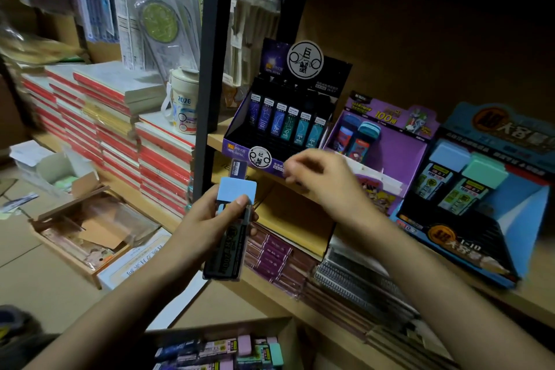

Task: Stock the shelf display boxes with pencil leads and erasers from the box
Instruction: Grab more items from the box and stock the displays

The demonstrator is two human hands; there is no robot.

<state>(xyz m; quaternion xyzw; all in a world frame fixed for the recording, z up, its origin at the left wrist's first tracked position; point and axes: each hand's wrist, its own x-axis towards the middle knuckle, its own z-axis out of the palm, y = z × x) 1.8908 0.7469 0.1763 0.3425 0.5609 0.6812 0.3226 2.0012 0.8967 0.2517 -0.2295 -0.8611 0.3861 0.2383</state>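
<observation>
Gripping a blue-capped lead case (237, 195), cap up, in the left grip (204, 219), before the shelf (215, 139). Half-curled and blurred, hold untellable: right grip (324, 180) at the black display box (238, 131) of lead tubes (279, 123). Rightward: purple box (393, 153) with erasers (357, 141), blue box (528, 207) with capped cases (450, 180). Below: cardboard box (216, 330), mixed stock.

The shelf (215, 139) bears a black box (271, 146), purple box (393, 146) and blue box (468, 237), apparently touching.

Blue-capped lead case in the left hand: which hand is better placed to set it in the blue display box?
Probably right. The left hand grips the lead case, but the blue display box stands far right; the right hand hovers nearer and could take it over.
</observation>
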